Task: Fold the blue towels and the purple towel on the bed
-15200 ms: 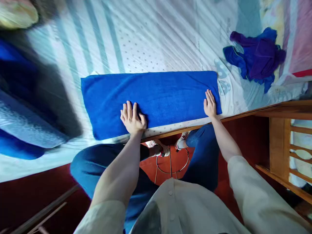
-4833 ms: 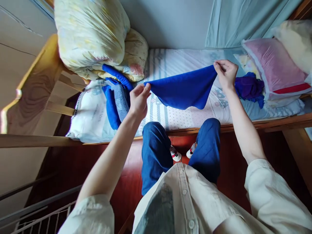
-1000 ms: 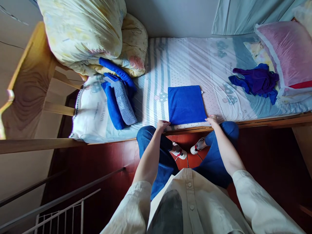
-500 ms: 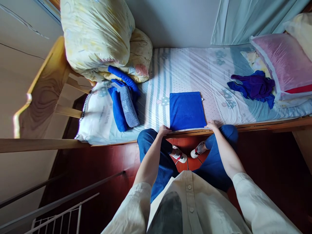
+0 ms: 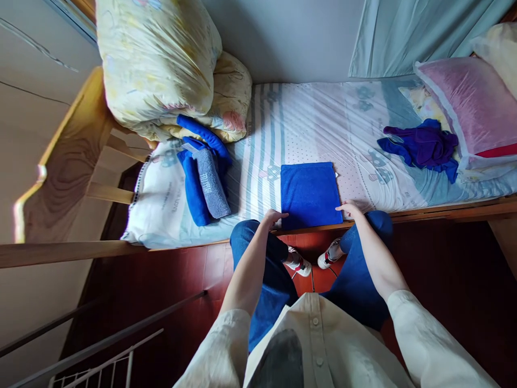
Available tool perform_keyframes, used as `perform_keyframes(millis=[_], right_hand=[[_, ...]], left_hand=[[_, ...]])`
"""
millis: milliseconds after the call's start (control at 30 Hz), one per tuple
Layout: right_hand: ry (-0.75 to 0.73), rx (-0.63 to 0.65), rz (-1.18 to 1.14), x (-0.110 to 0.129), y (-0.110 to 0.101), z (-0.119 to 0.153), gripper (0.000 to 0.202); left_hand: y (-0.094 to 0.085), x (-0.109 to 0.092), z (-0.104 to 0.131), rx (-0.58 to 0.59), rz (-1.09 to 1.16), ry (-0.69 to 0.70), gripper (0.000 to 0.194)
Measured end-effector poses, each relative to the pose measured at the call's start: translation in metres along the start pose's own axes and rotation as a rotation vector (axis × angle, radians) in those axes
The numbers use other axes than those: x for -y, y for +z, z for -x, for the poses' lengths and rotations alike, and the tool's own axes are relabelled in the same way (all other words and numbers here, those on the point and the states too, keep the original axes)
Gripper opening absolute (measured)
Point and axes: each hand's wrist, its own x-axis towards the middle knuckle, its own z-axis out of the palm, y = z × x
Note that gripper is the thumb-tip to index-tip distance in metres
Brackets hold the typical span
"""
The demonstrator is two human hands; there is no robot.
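A blue cloth (image 5: 311, 194), folded into a flat square, lies at the front edge of the bed with a small white tag at its right side. My left hand (image 5: 273, 217) pinches its lower left edge, thumb on top and fingers mostly hidden underneath. At the lower right edge, my right hand (image 5: 349, 209) grips the cloth the same way, its thumb over the top face.
Left on the bed are rolled blue cloths and a grey towel (image 5: 213, 186) beside a bundled yellow quilt (image 5: 161, 64). To the right lie crumpled blue and purple cloths (image 5: 432, 143) near a pink pillow (image 5: 472, 102). A wooden headboard (image 5: 68, 161) stands at the left.
The folded cloth has slid slightly toward me over the bed's front edge. Both thumbs now lie over its side edges, where before the hands were at its lower corners. The view has tilted slightly.
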Motion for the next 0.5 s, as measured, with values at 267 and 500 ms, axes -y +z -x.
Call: perform_keyframes(millis=[267, 500], right_hand=[[-0.015, -0.077, -0.028, 0.043, 0.007, -0.041, 0.040], [-0.066, -0.124, -0.020, 0.073, 0.013, -0.081, 0.037]], left_hand=[[-0.015, -0.035, -0.055, -0.036, 0.142, -0.004, 0.043], [-0.029, -0.054, -0.103, -0.044, 0.276, -0.033, 0.037]])
